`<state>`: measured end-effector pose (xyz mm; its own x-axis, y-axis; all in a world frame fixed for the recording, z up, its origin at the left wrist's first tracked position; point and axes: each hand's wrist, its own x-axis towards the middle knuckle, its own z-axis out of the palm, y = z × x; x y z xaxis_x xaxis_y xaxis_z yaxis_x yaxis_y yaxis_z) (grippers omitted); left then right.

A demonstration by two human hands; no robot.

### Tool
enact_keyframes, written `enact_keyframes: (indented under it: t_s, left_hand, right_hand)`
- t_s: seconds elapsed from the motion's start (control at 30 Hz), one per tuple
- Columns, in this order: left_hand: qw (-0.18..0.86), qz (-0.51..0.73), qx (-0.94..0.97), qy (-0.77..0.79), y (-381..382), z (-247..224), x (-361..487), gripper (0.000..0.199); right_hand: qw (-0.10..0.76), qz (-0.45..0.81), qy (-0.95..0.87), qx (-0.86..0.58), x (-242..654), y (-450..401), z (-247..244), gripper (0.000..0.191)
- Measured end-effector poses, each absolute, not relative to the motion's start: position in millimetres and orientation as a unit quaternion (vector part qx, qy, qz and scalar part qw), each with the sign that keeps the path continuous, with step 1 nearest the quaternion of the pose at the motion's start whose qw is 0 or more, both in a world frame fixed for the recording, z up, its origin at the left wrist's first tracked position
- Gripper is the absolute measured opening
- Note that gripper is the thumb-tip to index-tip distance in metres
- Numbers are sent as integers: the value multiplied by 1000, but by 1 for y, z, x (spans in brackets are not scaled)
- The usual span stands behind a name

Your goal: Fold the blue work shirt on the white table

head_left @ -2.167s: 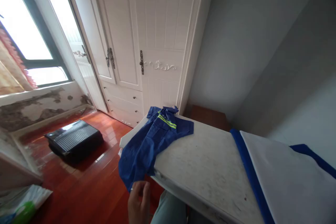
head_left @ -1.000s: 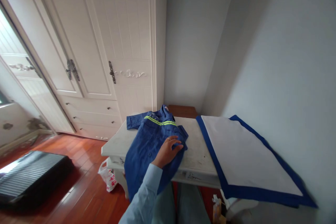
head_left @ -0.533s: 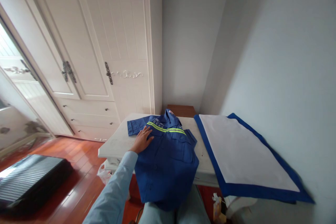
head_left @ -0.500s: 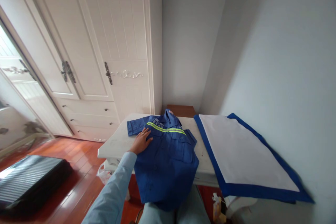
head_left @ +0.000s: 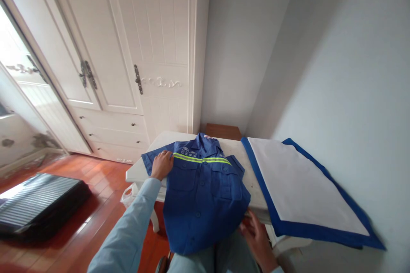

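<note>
A dark blue short-sleeved work shirt (head_left: 198,187) lies front up, with a yellow-green reflective strip across its chest, buttoned pockets and white lettering. Its upper part rests on the white table (head_left: 253,185); the lower part hangs over the front edge toward my lap. My left hand (head_left: 162,165) is at the base of the left-side sleeve, its bent fingers closed on the fabric by the strip's end. Beside the shirt's lower right edge is my right hand (head_left: 255,235), fingers apart and curved; its fingertips are close to the cloth, and contact is unclear.
A white sheet (head_left: 307,183) lies over blue cloth (head_left: 275,222) on the right, overhanging the front. Behind stand a white wardrobe (head_left: 163,51) and a brown box-like piece (head_left: 223,131). A ribbed black case (head_left: 41,202) is on the floor, and a plastic bag (head_left: 128,195) is under the table.
My left hand has moved up and left from lying flat on the shirt to the sleeve base. The left-side sleeve reaches farther out. My right hand has come into view at lower right.
</note>
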<state>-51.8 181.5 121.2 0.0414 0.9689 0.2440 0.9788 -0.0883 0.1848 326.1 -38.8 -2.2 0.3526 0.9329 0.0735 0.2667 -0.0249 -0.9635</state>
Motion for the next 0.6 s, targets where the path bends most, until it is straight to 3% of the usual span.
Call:
enact_keyframes:
  t_s: [0.13,0.27,0.6]
  left_hand:
    - [-11,-131,-728,-673,204,107,-77,47]
    - [-52,-95,-748,-655,221,93,-103,53]
    - [24,-83,-789,-608,235,70,-132,54]
  right_hand:
    - [504,393,-431,-637,333,0,44,79]
    - [487,453,-374,-647,342,30,74,79]
    - [351,369,-403,-760,349,144,118,73]
